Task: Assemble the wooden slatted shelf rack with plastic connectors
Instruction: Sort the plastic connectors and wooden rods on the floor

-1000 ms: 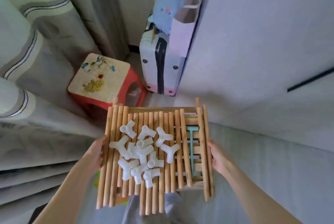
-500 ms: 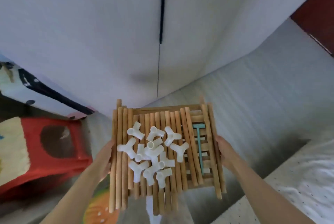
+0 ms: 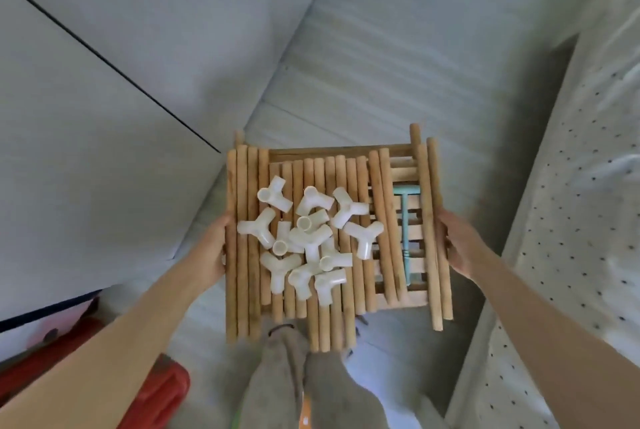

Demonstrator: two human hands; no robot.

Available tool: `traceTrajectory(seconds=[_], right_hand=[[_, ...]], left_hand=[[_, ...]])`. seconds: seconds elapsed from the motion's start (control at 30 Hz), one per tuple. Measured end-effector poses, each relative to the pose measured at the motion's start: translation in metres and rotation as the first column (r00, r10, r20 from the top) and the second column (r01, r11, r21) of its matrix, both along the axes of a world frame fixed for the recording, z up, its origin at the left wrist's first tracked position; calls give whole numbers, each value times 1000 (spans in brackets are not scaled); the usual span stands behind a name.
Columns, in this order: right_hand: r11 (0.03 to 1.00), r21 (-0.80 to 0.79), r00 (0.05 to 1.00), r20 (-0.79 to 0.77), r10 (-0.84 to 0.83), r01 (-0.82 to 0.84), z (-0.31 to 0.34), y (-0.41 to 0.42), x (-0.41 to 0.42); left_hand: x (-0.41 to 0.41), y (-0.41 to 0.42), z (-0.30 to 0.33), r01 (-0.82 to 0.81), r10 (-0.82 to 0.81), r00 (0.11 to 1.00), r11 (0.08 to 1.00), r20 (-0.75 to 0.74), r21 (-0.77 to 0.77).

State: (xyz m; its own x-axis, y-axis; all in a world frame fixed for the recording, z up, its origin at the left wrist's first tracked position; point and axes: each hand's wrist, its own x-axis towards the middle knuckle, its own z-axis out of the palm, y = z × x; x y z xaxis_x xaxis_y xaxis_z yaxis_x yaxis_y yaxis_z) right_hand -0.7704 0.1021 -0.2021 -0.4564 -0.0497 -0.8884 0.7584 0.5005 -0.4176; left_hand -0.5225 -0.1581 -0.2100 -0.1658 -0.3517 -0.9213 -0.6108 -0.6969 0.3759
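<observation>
Where the slatted shelf panel [image 3: 403, 172] serves as the reference piece, held level in mid-air above the pale floor [image 3: 363, 58], the contents are listed as follows

Slatted shelf panel: wooden frame with cross slats, bare and visible at its right part and far edge; used as a tray

Wooden dowel rods [image 3: 242, 238]: a row of round rods laid side by side across the panel, running from far edge to near edge; several overhang the near edge, and two more lie along the right edge, beyond the mallet

White plastic connectors [image 3: 308, 241]: about a dozen three-way tube joints heaped on the rods, left of the panel's centre, some lying over others

Teal mallet [image 3: 405, 234]: small T-shaped tool lying on the bare slats at the panel's right part, head toward the far edge, handle toward the near edge, between rods

Left hand [image 3: 211, 248]: at the panel's left edge, palm against the outermost rod, fingers going under the panel and hidden; grip on the edge, finger spread cannot be told

Right hand [image 3: 460, 241]: at the panel's right edge, thumb along the outer rods, fingers curled under and holding that edge

Red stool [image 3: 152, 394]: below and left of the panel, on the floor, blurred

Dotted white bedding [image 3: 571, 221]: right of the panel

Grey trouser legs [image 3: 294, 376]: directly beneath the panel's near edge
</observation>
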Motion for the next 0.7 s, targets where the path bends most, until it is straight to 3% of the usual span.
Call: traceTrajectory(seconds=[0.23, 0.4, 0.57, 0.7], right_hand=[[991, 75, 993, 15, -114, 113, -181, 47, 10], [981, 97, 985, -3, -171, 171, -302, 74, 8], [976, 85, 979, -52, -195, 199, -386, 91, -6], [973, 61, 972, -91, -218, 224, -416, 97, -21]], left_hand=[[-29, 12, -186, 118, -115, 986, 993, 122, -15], [-52, 28, -299, 195, -194, 976, 981, 98, 1], [-79, 36, -374, 245, -245, 969, 970, 33, 3], [-104, 42, -405, 292, -291, 957, 955, 20, -56]])
